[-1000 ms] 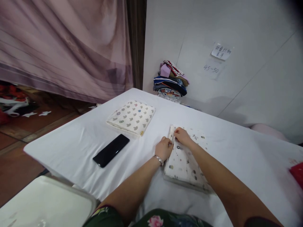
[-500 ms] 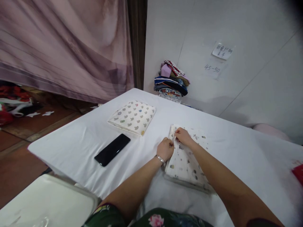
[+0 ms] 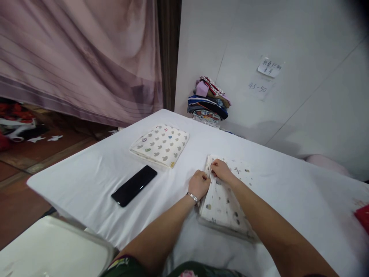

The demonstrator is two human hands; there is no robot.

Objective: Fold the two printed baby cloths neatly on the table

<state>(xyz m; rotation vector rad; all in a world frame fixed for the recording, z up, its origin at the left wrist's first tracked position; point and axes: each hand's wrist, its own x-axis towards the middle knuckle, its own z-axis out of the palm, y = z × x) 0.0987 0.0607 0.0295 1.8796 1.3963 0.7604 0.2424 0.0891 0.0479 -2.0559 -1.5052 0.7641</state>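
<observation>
A folded white cloth (image 3: 221, 207) with small grey and brown prints lies in front of me on the white-covered table (image 3: 276, 207). My left hand (image 3: 199, 184), with a silver bracelet at the wrist, is closed on the cloth's left edge. Just right of it, my right hand (image 3: 221, 170) pinches the same edge a little farther up, where the layers bunch slightly. My right forearm covers part of the cloth. To the left lies another folded cloth (image 3: 163, 144) with grey mushroom-like shapes, apart from both hands.
A black phone (image 3: 134, 186) lies on the table at left. Behind the table, a stack of folded clothes (image 3: 208, 102) stands by the wall, below handwritten notes (image 3: 269, 67). A white stool-like surface (image 3: 54, 246) is at lower left. Something red (image 3: 363, 217) sits at the right edge.
Both hands keep their hold on the cloth's left edge, almost in the same place. The whole view has shifted slightly.
</observation>
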